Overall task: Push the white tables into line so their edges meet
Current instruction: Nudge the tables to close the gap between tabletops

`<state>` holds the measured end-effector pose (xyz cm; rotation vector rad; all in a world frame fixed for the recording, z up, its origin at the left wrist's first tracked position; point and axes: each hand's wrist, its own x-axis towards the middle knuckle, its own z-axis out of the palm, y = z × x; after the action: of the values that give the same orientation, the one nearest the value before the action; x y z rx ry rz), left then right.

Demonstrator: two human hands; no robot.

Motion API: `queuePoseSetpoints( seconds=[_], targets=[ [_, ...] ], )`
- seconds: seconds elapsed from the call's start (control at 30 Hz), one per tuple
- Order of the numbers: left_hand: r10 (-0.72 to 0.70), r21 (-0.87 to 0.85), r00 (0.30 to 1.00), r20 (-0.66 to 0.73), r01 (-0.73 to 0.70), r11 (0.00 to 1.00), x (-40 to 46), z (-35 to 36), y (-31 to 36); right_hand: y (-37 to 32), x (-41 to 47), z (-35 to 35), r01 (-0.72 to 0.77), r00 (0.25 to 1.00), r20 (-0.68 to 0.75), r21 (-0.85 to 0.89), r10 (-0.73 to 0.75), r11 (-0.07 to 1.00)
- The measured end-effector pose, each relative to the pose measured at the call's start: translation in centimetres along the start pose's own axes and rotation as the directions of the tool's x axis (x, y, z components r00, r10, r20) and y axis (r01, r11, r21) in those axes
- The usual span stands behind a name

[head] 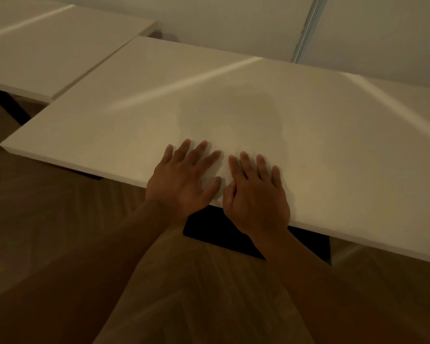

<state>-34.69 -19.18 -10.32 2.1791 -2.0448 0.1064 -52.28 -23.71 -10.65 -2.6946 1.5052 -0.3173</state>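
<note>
Head view. The near table (233, 100) runs long left to right; its near edge juts nearer than that of the far-left table (47, 45), while their side edges appear to touch. Left hand (184, 175) and right hand (255, 192) lie side by side, palms flat and fingers spread, on the near edge at mid-length, gripping nothing. Both arms reach straight forward; closing the offset likely calls for a push away.

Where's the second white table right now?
Head view, upper left: the second white table sits beyond the near table under both hands, side edges roughly meeting but its near edge set further back.
</note>
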Motion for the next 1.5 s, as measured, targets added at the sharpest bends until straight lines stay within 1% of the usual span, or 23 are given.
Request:
queuePoseSetpoints(
  seconds=[0.47,0.77,1.5],
  targets=[
    [0.018,0.010,0.999,-0.033,-0.017,1.000,1.2,0.4,-1.5,-0.9,1.4,0.6,-0.034,0.999,-0.033,-0.001,0.034,0.999],
    [0.017,0.006,0.999,-0.031,-0.016,1.000,2.0,0.3,-2.0,-1.3,2.2,0.7,-0.051,0.998,-0.047,0.015,0.052,0.999],
    [0.025,0.003,0.998,-0.060,-0.025,1.000,2.9,0.6,-3.0,-1.8,3.2,0.9,-0.061,0.997,-0.036,0.000,0.061,0.998]
  ],
)
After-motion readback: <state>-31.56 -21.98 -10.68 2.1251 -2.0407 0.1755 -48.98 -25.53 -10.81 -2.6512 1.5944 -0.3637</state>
